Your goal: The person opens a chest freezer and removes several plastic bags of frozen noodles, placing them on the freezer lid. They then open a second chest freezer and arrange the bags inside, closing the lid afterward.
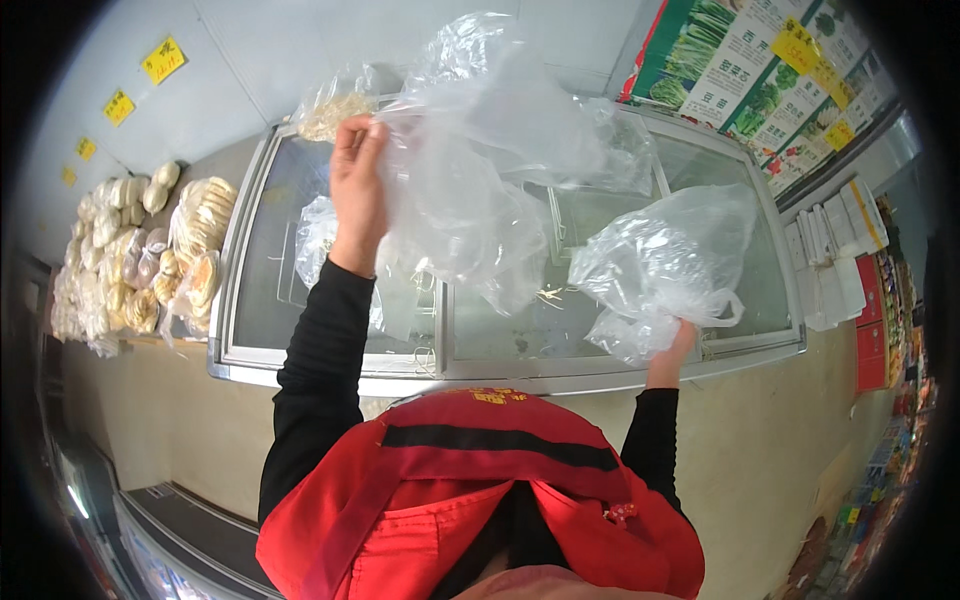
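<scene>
Over a glass-topped chest freezer (510, 334), my left hand (361, 176) is raised and pinches the edge of a large, thin clear plastic bag (465, 202) between thumb and fingers. The bag hangs loosely to the right, above the glass. Lower at the right, my right hand (679, 345) grips the gathered neck of another crumpled clear plastic bag (667, 247), whose body spreads out beyond the hand; the fingers are mostly hidden by the plastic. Under the left forearm, a further clear bag (315, 232) shows partly. Pale shreds (551, 296) lie on the glass.
Bagged pale food packs (124, 255) are piled on a surface to the left. A bag of pale yellowish food (337, 109) stands at the freezer's far left corner. Behind are a wall with yellow notes (163, 60) and a vegetable poster (750, 67). White boxes (825, 247) stand at the right.
</scene>
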Demonstrator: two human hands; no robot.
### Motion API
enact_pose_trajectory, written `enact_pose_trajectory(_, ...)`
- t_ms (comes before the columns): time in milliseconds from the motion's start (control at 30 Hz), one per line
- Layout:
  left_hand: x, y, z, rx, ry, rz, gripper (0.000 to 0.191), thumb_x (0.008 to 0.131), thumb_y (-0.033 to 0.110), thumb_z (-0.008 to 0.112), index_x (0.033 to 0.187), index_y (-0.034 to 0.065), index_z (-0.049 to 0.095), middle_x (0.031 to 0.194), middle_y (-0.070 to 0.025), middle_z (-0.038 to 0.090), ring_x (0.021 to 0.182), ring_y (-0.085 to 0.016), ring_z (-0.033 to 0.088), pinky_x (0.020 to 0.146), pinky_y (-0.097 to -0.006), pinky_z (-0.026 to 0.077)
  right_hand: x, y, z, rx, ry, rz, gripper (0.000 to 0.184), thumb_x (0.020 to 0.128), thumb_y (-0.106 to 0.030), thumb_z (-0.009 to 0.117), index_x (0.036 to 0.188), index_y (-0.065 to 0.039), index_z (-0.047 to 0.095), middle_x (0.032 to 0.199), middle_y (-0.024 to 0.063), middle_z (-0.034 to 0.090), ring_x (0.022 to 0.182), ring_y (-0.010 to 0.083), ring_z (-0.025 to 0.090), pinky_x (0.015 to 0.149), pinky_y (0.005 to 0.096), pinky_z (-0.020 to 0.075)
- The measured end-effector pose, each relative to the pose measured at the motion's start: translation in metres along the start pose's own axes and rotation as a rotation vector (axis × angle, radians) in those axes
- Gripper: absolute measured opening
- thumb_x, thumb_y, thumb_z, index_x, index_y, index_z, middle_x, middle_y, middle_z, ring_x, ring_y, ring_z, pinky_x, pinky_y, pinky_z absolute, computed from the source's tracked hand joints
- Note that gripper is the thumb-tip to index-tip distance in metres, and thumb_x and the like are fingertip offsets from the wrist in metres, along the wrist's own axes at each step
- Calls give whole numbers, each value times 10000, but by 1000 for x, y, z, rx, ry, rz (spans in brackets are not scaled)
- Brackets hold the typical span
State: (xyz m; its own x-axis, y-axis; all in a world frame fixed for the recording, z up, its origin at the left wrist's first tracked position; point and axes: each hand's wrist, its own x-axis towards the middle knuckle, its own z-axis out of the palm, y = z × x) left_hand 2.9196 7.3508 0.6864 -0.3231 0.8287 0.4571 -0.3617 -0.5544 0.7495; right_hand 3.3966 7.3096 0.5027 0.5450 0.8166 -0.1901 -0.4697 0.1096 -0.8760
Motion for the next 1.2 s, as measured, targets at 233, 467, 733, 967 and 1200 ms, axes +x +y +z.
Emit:
enact_pose_trajectory(233, -27, -70, -78, 281, 383, -581, 227, 942, 144, 569, 1154, 71, 534, 1080, -40, 586, 1000, -162, 566, 875, -326, 459, 0, -41, -11, 58, -114, -193, 403, 951, -194, 528, 1309, -16, 477, 1223, 99, 562, 1059, 229, 589, 872, 363, 523)
enact_pose_trajectory(467, -142, -45, 2, 1050, -601, 390, 594, 758, 351, 759, 1253, 109, 538, 1196, -124, 530, 1092, -290, 500, 902, -417, 408, -12, -49, -6, 232, -314, -232, 323, 952, -175, 528, 1223, 0, 519, 1172, 111, 569, 1033, 235, 588, 856, 366, 528)
enact_pose_trajectory(733, -179, -144, 37, 1785, -1271, -100, 681, 704, 558, 744, 1261, 195, 595, 1201, -156, 511, 1154, -334, 457, 912, -477, 386, -11, -24, 28, 111, -144, -273, 314, 924, -212, 554, 1148, 8, 532, 1138, 122, 575, 1005, 224, 593, 774, 364, 539)
enact_pose_trajectory(967, -221, -188, 6, 1794, -1360, 34, 412, 803, 321, 613, 1169, 132, 634, 1250, -177, 504, 1181, -337, 445, 953, -490, 344, -59, -31, 49, 204, -179, -36, 296, 900, -184, 548, 1134, -2, 545, 1041, 116, 596, 912, 249, 622, 798, 376, 548)
enact_pose_trajectory(1200, -233, -181, 16, 1801, -1127, -440, 488, 872, 507, 543, 1102, 94, 666, 1265, -209, 495, 1208, -379, 434, 970, -596, 308, -55, -39, 50, 373, -256, 56, 368, 906, -266, 530, 1167, -7, 535, 1041, 129, 605, 909, 256, 629, 763, 379, 553)
